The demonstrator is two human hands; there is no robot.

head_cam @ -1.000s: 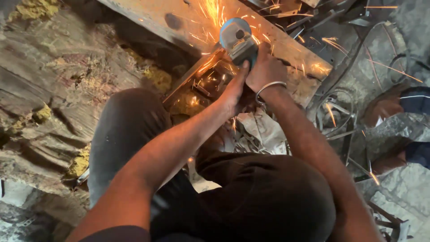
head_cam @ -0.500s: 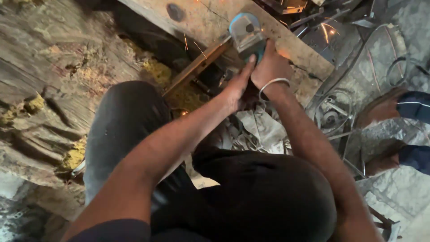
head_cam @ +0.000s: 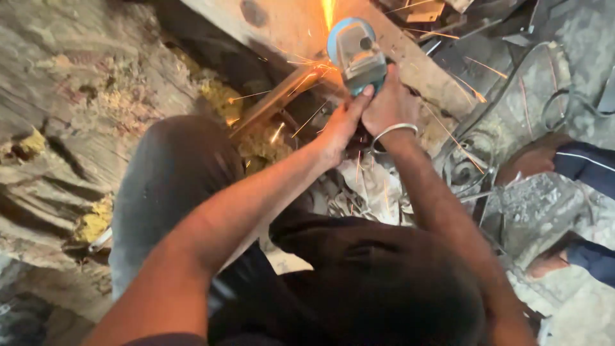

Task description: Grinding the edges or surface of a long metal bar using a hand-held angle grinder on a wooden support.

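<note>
An angle grinder (head_cam: 357, 56), blue-grey, is held by both hands at the top centre of the head view. The right hand (head_cam: 391, 106) is wrapped closed around the grinder's rear body, a metal bangle (head_cam: 395, 131) on the wrist. The left hand (head_cam: 343, 125) is pressed shut against the grinder's lower side, thumb up along the casing. The disc end is set on a rusty metal bar (head_cam: 277, 101) just left of the grinder, sparks (head_cam: 328, 11) thrown up and outward. Behind the grinder a worn wooden plank (head_cam: 288, 29) is seen. Right of the grinder, another person's feet (head_cam: 532, 160) and tangled cable (head_cam: 564, 102). The grinder is judged rigid, fairly heavy, vibrating and prone to kick; best taken two-handed by the body, well clear of the disc.
</note>
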